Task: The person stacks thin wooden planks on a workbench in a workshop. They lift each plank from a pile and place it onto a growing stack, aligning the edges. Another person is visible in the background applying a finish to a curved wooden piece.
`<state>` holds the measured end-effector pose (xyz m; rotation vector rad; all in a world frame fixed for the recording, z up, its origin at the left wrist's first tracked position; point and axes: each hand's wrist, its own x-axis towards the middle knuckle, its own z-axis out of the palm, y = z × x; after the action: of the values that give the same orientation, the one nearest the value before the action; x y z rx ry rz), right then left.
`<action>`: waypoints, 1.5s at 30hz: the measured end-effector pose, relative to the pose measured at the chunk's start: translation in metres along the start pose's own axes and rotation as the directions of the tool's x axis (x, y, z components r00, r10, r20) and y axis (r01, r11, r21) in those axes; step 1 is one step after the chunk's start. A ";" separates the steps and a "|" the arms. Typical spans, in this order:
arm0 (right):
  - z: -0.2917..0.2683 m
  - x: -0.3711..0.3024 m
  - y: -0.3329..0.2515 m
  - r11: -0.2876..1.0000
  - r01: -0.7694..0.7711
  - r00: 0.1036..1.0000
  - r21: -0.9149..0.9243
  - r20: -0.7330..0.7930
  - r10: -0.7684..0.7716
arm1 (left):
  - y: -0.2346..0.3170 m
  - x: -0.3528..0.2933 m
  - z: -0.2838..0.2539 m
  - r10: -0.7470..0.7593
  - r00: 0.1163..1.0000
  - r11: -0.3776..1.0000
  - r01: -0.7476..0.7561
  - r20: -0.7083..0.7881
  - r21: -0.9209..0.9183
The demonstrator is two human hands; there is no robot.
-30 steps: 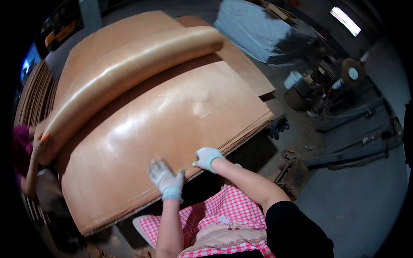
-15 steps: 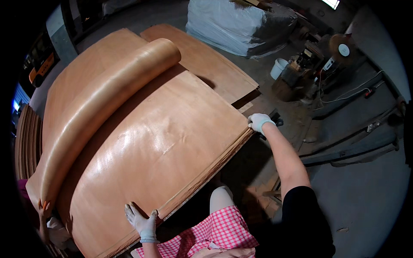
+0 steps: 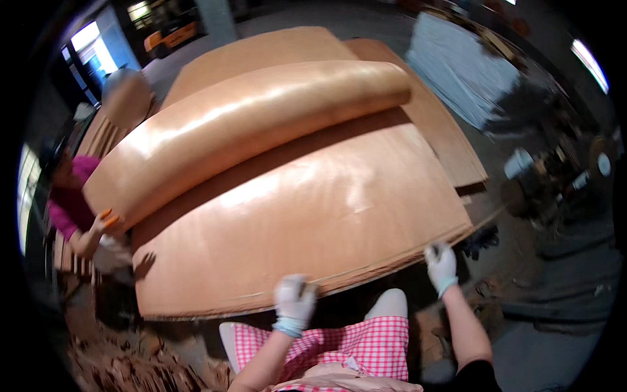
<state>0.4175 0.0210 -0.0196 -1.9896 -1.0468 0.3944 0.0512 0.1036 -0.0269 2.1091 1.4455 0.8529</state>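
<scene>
A large stack of thin tan wood veneer sheets (image 3: 274, 228) lies in front of me. Across it, one sheet is bent over into a long roll (image 3: 261, 117). My left hand (image 3: 295, 302), in a white glove, is over the near edge of the stack; motion smears its fingers. At the near right corner is my right hand (image 3: 441, 264), also gloved, its fingers curled in beside the sheet edges. Whether it grips a sheet there is hidden. A co-worker (image 3: 75, 196) in a magenta top has an orange-tipped hand (image 3: 108, 222) at the roll's left end.
Another veneer stack (image 3: 450, 144) lies behind on the right, near a plastic-wrapped pile (image 3: 457, 65). A white bucket (image 3: 518, 163) and machinery (image 3: 555, 170) stand at the right. Broken veneer scraps (image 3: 130, 366) cover the floor at lower left. An orange vehicle (image 3: 171, 39) is far back.
My view has swung left, showing more of the co-worker. My left hand has lifted from lying spread on the top sheet. My right hand has drawn in from the corner toward me.
</scene>
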 end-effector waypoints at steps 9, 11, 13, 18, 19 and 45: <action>0.082 -0.161 -0.185 0.751 -0.231 0.792 0.618 0.568 -0.224 | 0.048 -0.053 -0.051 0.098 0.995 0.763 -0.072 0.004 -0.642; 0.090 -0.172 -0.202 0.758 -0.248 0.771 0.603 0.596 -0.222 | 0.039 -0.065 -0.059 0.013 1.000 0.680 0.000 0.011 -0.734; 0.098 -0.180 -0.209 0.774 -0.270 0.729 0.573 0.647 -0.225 | 0.031 -0.073 -0.070 -0.041 0.998 0.632 0.062 0.046 -0.772; 0.122 -0.203 -0.237 0.796 -0.121 0.768 0.593 0.564 -0.303 | 0.006 -0.089 -0.070 -0.222 0.974 0.382 0.136 0.052 -0.914; 0.121 -0.201 -0.242 0.848 -0.099 0.732 0.520 0.615 -0.292 | 0.000 -0.095 -0.071 -0.278 0.958 0.305 0.157 0.070 -0.939; 0.096 -0.072 -0.169 0.832 0.432 0.800 -0.348 0.574 -0.175 | -0.388 -0.083 -0.329 -0.716 0.283 0.656 0.586 -0.638 -0.476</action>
<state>0.2273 0.0665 0.0487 -2.1063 -1.9525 0.5590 -0.4588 0.1689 -0.0691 0.7075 2.3318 1.5372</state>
